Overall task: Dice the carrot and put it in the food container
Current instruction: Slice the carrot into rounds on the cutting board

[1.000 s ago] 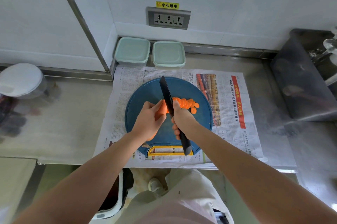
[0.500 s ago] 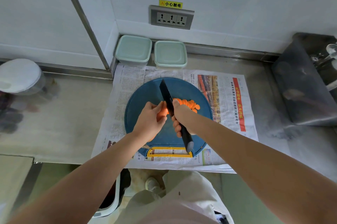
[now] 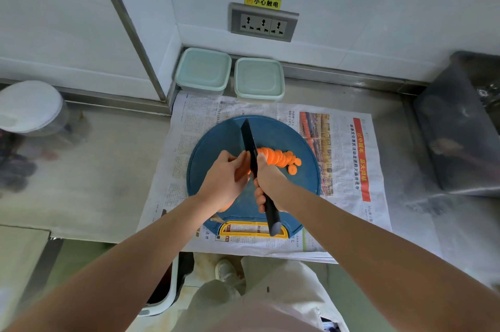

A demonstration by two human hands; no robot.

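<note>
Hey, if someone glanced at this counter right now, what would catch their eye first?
The bright orange carrot slices fanned across the middle of the round blue cutting board stand out first, just right of the black knife gripped by the right hand. The left hand holds the uncut carrot left of the blade. Behind the board, a lidded pale green food container and its twin sit side by side at the wall.

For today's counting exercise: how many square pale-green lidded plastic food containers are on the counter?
2. The left pale-green container stands against the back wall; the right pale-green container sits beside it, behind the printed newspaper. None seems hidden.
</note>
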